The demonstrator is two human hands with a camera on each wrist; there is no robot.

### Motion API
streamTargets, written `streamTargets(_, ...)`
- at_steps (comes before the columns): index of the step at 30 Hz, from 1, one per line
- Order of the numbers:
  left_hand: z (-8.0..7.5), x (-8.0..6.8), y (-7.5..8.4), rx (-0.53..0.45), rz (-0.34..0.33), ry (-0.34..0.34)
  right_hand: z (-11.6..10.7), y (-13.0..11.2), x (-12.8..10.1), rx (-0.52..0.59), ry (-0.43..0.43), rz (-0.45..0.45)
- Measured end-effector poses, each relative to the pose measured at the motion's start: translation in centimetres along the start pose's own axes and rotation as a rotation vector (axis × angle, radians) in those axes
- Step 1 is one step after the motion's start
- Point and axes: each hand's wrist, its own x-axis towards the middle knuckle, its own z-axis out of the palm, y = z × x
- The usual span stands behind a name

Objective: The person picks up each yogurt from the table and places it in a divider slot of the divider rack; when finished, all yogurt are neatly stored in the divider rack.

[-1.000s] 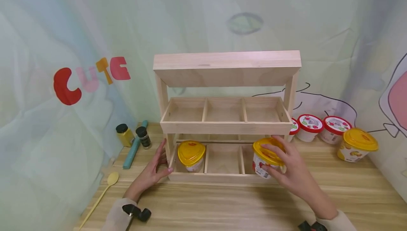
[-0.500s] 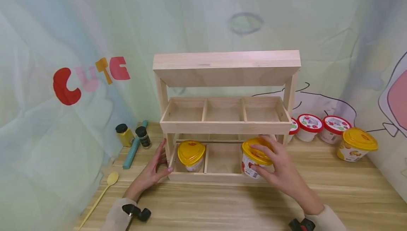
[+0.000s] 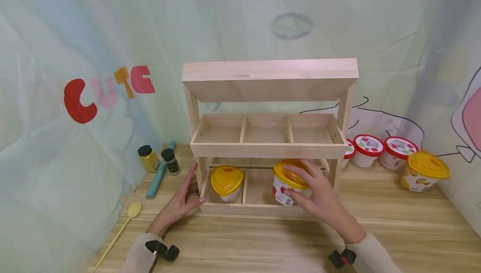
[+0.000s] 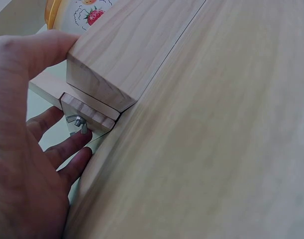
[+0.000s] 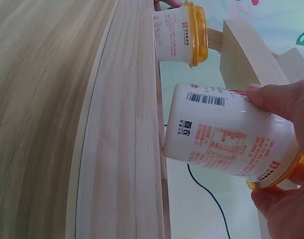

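Fingers of the right hand (image 3: 319, 193) curled around a yellow-lidded cup (image 3: 287, 185) over the rack's (image 3: 268, 150) lower tray. The left hand (image 3: 180, 202) lay flat against the rack's left post.

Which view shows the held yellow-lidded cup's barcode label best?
Right wrist: the white yellow-lidded plastic cup fills the frame, barcode and print facing the camera. Head shows the cup small, right hand covering much of it. Left wrist doesn't show it.

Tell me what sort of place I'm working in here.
Probably a staged tabletop set, not a real kitchen: a wooden table against a cartoon-printed cloth backdrop, with a wooden rack and lidded cups.
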Motion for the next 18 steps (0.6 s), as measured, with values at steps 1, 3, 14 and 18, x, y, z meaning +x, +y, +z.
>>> streamTargets(1,0.0,0.0,0.0,0.000,-0.001,-0.001,0.2,-0.1,0.1,0.006,0.001,-0.005)
streamTargets(3,-0.1,-0.1,0.1,-0.001,-0.002,-0.003,0.6,-0.1,0.4,0.013,0.006,-0.024)
streamTargets(14,-0.1,0.1,0.1,-0.019,0.014,-0.017,3.0,-0.2,1.3,0.001,0.010,-0.119)
streamTargets(18,-0.1,0.1,0.1,-0.017,0.020,-0.018,4.0,0.4,1.2,-0.011,0.002,-0.138)
